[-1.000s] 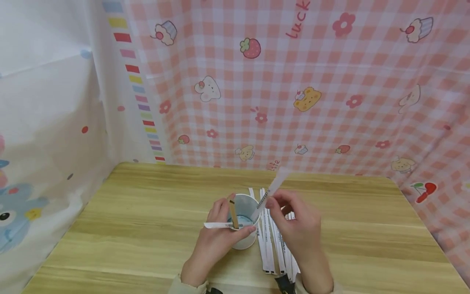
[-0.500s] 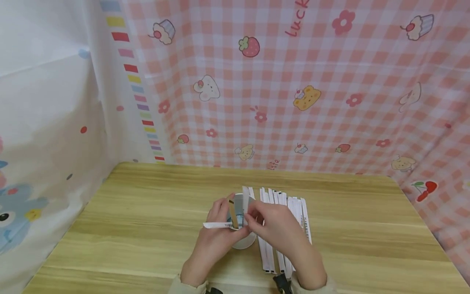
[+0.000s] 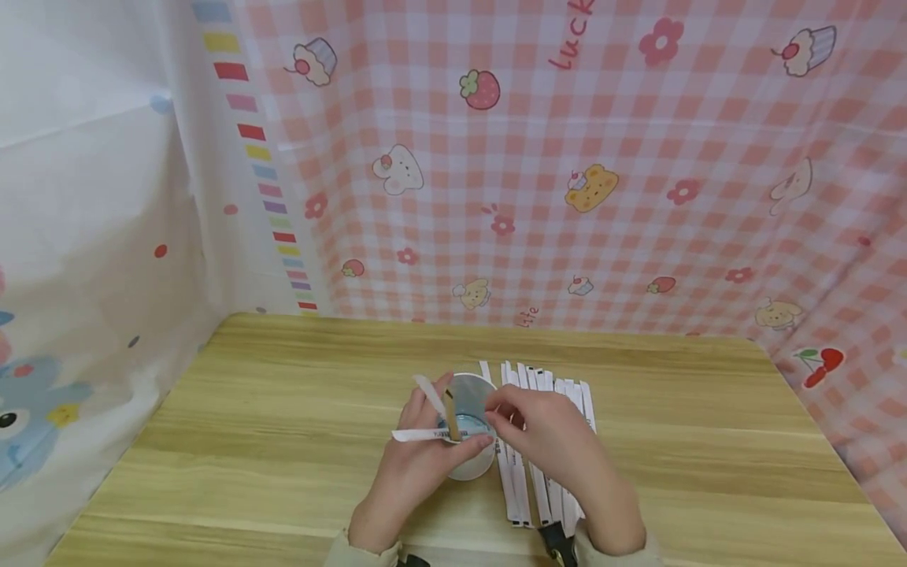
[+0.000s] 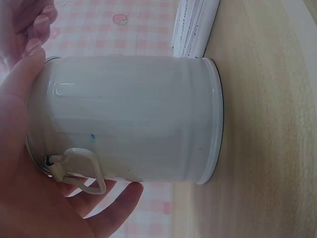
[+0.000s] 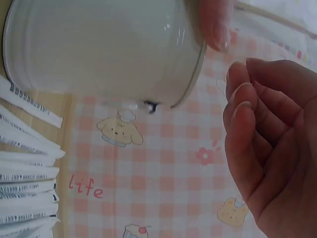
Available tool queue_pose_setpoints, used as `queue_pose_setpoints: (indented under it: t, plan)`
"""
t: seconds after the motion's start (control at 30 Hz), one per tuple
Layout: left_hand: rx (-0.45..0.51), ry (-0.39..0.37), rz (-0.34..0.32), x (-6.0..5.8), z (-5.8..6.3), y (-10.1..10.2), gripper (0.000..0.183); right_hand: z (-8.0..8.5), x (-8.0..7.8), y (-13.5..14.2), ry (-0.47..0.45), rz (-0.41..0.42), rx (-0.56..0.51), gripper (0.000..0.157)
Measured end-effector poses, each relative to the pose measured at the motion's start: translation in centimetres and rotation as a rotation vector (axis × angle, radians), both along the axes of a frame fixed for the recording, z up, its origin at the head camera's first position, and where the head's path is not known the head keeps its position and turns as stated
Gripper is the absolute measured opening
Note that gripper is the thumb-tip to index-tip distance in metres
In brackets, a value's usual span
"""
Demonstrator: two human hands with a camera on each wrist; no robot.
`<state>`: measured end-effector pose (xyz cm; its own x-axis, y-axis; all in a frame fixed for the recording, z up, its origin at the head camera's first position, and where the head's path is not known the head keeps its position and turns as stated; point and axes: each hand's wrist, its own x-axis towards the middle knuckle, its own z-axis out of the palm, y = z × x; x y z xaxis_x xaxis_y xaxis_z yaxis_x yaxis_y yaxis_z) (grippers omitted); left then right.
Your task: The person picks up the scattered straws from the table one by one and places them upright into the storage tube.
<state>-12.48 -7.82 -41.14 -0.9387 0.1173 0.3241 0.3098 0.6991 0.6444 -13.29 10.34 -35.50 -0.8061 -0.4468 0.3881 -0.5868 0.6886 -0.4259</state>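
Note:
My left hand (image 3: 414,468) holds a white metal pail (image 3: 473,466) on the wooden table, its thumb over the near rim and its fingers round the far left side. A looped metal handle ear (image 4: 84,168) shows on the pail in the left wrist view. Out of the pail lean two slim white printed packets, one to the left (image 3: 418,435) and one further back (image 3: 428,394), beside a brown strip (image 3: 451,413). My right hand (image 3: 538,425) hovers at the pail's right rim, fingers loosely bent with nothing between them in the right wrist view.
Several slim white packets (image 3: 517,480) lie side by side on the table (image 3: 283,441), right of the pail and partly under my right forearm. A pink checked cloth (image 3: 538,142) hangs behind the table, and a white cloth (image 3: 92,197) at the left.
My right hand has brought a white packet left into the pail, let it go and drawn back slightly right. That packet now leans at the back left; the left hand stays put.

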Motion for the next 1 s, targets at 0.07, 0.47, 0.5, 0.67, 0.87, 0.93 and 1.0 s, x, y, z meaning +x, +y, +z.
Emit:
queue_pose_setpoints:
  t: [0.07, 0.47, 0.5, 0.67, 0.87, 0.93, 1.0]
  plan:
    - [-0.010, -0.022, 0.012, 0.0, 0.0, 0.0, 0.092, 0.1, -0.1, 0.5, 0.001, -0.042, 0.006, 0.005]
    - [-0.050, -0.065, 0.029, -0.1, 0.2, 0.1, 0.096, 0.1, -1.1, 4.6, -0.251, -0.230, -0.079, 0.012]
    - [-0.049, -0.070, 0.029, 0.0, 0.2, 0.1, 0.096, -0.1, -1.2, 5.0, -0.272, -0.243, -0.086, 0.013]
    - [-0.056, -0.079, 0.030, 0.0, 0.2, 0.2, 0.096, -0.7, -1.7, 6.5, -0.344, -0.301, -0.107, 0.021]
    - [-0.061, -0.058, 0.027, -0.1, 0.2, 0.1, 0.096, -1.5, -2.2, 7.9, -0.418, -0.376, -0.119, 0.024]
    - [-0.064, -0.055, 0.026, -0.1, 0.1, 0.1, 0.096, -1.9, -2.4, 8.2, -0.459, -0.396, -0.123, 0.025]
    - [-0.065, -0.057, 0.024, -0.1, 0.1, 0.1, 0.096, -2.4, -2.6, 8.6, -0.510, -0.415, -0.125, 0.028]
